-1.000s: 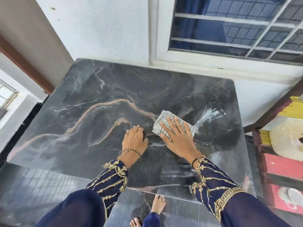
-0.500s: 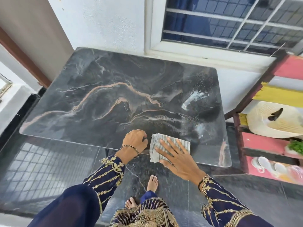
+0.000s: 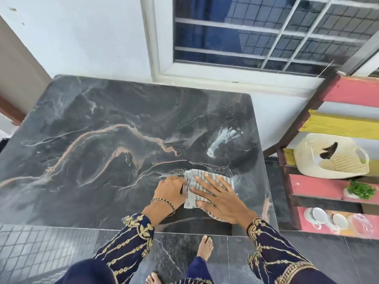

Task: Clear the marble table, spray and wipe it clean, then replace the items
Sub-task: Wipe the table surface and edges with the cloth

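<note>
Head view showed our right grip (image 3: pixel 219 199) flat, fingers spread, pressing the striped cloth (image 3: pixel 222 181) onto the bench (image 3: pixel 102 150) near its right front corner. Our left grip (image 3: pixel 171 189) curled at the cloth's edge; whether it pinched, we couldn't tell. Soft and light, the cloth would likely bunch unless palmed flat.

Window, wall and a painted shelf around a tiled floor

A white-framed window (image 3: pixel 256 37) with a white grille sits in the white wall (image 3: pixel 82 37). To the right stands a slatted shelf (image 3: pixel 344 124) painted red and yellow. It holds a cream woven basket (image 3: pixel 332 158), a bunch of greens (image 3: pixel 361 189), white cups (image 3: pixel 319 216) and a clear glass bowl (image 3: pixel 361 223). The floor (image 3: pixel 41 249) is dark grey tile.
</note>
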The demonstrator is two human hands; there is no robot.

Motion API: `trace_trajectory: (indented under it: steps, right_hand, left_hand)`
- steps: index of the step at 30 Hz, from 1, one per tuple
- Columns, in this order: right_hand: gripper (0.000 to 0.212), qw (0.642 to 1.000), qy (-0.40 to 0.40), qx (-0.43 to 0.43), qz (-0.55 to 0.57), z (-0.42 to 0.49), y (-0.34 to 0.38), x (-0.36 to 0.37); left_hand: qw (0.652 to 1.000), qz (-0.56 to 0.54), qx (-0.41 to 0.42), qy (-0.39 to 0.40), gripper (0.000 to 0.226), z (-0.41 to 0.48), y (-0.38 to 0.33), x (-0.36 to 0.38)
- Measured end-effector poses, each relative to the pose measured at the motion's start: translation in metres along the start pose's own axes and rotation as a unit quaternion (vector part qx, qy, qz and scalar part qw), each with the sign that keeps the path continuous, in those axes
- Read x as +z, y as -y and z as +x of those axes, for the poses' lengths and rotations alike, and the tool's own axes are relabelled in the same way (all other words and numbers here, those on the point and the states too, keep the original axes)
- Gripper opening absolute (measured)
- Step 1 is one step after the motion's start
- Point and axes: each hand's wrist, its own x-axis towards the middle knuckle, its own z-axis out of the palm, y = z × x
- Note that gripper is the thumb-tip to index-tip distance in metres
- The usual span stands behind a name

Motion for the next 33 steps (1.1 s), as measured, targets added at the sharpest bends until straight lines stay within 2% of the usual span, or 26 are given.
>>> trace_trajectory:
  steps: [7,11,13,16,18,22,33]
  right_hand:
    - [0.06,1.0,0.007,0.006,0.014,0.085,-0.083,-0.034]
    - [0.056,1.0,0.0,0.006,0.005,0.134,-0.13,-0.053]
    - [0.054,1.0,-0.001,0.012,0.013,0.161,-0.157,-0.061]
    - [0.055,1.0,-0.007,0.012,0.012,0.203,-0.193,-0.076]
    - [0.057,1.0,-0.006,0.01,0.006,0.229,-0.213,-0.088]
    - [0.061,1.0,-0.014,0.021,0.018,0.273,-0.244,-0.108]
    - [0.054,0.999,-0.025,0.041,0.007,0.302,-0.258,-0.119]
  left_hand:
    - [0.999,-0.017,-0.021,-0.028,0.039,0.099,-0.02,-0.031]
    - [0.999,-0.008,-0.022,-0.038,0.047,0.155,-0.032,-0.058]
    - [0.999,0.026,-0.03,-0.023,0.07,0.182,-0.035,-0.065]
    - [0.993,0.066,-0.092,0.043,0.136,0.22,-0.04,-0.071]
    - [0.984,0.084,-0.137,0.071,0.159,0.245,-0.047,-0.074]
    - [0.965,0.143,-0.176,0.131,0.162,0.276,-0.062,-0.079]
    - [0.946,0.149,-0.213,0.192,0.16,0.286,-0.069,-0.08]
